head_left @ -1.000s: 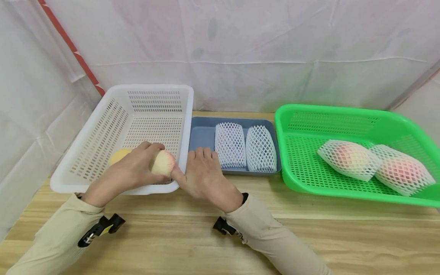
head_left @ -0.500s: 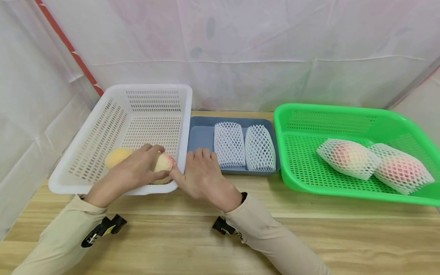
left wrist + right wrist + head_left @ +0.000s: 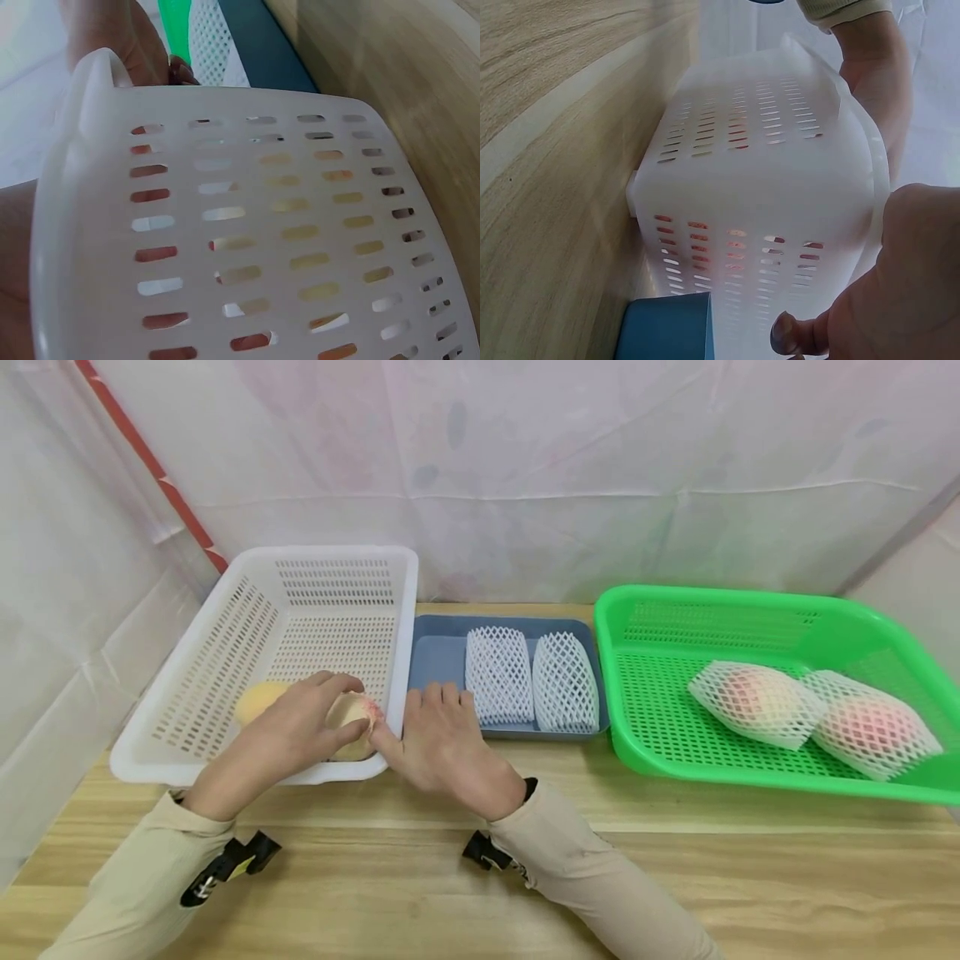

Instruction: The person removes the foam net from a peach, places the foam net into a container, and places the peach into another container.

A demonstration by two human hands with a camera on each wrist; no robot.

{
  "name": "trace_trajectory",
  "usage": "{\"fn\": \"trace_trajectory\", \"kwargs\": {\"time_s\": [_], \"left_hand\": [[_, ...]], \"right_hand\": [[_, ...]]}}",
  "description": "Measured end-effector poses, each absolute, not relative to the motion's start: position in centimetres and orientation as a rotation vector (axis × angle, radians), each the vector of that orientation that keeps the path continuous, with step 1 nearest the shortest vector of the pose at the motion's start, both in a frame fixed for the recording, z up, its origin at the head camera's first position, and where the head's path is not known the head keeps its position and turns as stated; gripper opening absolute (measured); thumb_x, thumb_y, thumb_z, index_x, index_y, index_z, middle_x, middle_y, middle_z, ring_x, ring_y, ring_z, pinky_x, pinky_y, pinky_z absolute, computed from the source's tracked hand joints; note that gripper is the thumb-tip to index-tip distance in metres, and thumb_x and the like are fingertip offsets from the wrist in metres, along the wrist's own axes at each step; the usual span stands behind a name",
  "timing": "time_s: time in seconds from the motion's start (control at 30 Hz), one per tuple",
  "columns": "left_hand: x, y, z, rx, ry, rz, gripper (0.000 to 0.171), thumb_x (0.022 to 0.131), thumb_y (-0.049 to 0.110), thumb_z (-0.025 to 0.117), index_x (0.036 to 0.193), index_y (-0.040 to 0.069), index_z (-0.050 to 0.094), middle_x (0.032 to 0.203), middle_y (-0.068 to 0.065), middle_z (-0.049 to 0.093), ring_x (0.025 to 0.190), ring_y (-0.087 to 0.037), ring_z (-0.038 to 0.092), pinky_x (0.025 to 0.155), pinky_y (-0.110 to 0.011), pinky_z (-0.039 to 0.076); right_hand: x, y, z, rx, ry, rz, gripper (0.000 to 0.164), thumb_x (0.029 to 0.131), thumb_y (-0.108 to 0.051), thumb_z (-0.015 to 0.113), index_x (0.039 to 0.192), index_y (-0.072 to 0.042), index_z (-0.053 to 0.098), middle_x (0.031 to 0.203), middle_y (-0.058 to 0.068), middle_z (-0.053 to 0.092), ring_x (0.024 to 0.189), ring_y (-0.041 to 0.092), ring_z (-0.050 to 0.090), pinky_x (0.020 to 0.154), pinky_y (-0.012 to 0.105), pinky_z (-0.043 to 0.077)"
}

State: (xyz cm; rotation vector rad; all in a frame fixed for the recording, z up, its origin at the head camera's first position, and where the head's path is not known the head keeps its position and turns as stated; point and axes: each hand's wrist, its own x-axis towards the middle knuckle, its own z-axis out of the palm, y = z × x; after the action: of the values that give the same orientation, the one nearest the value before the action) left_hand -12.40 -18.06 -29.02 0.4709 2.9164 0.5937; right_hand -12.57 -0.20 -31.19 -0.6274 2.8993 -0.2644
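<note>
In the head view, my left hand (image 3: pixel 288 718) reaches into the white basket (image 3: pixel 408 610) near its front right corner. Its thumb and fingers are round a pale yellow peach with a pink tip (image 3: pixel 347 711). Left of the wrist, a second yellow fruit (image 3: pixel 258 700) lies partly hidden in the same basket. My right hand (image 3: pixel 442 739) lies over the basket's right rim, its thumb on the inner side by the peach and its loosely bent fingers outside, above the tray's left end. The basket wall hides the left hand's fingers in the left wrist view.
Right of the basket sits a blue-grey tray (image 3: pixel 438 656) with two white foam net sleeves, one (image 3: pixel 498 677) beside the other (image 3: pixel 566 683). Further right, a green basket (image 3: pixel 675 772) holds two net-wrapped peaches (image 3: pixel 757 703). A white sheet (image 3: pixel 540 443) hangs behind the wooden table (image 3: pixel 375 893).
The left hand has stayed over the basket while the peach in it has sunk and turned a little, with more of it covered by the thumb. The right hand has hardly moved.
</note>
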Motion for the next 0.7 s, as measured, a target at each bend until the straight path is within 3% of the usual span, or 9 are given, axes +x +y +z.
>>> {"fn": "trace_trajectory", "kwargs": {"time_s": [0.3, 0.7], "left_hand": [[-11.85, -18.31, -28.82, 0.548, 2.994, 0.687, 0.035, 0.089, 0.016, 0.067, 0.117, -0.004, 0.060, 0.116, -0.023, 0.061, 0.107, -0.039, 0.058, 0.088, -0.053, 0.047], [-11.69, -17.97, -28.89, 0.602, 3.065, 0.758, 0.024, 0.088, 0.012, 0.065, 0.106, -0.005, 0.063, 0.104, -0.019, 0.065, 0.100, -0.036, 0.060, 0.085, -0.050, 0.047]], "right_hand": [[-12.54, -0.11, -31.14, -0.617, 2.911, -0.269, 0.060, 0.097, -0.055, 0.018, 0.096, -0.005, 0.052, 0.096, 0.012, 0.051, 0.095, 0.028, 0.044, 0.085, 0.041, 0.037], [-12.45, 0.20, -30.79, -0.629, 2.882, -0.307, 0.061, 0.097, -0.058, 0.026, 0.105, -0.004, 0.052, 0.105, 0.015, 0.054, 0.098, 0.029, 0.045, 0.087, 0.041, 0.038]]}}
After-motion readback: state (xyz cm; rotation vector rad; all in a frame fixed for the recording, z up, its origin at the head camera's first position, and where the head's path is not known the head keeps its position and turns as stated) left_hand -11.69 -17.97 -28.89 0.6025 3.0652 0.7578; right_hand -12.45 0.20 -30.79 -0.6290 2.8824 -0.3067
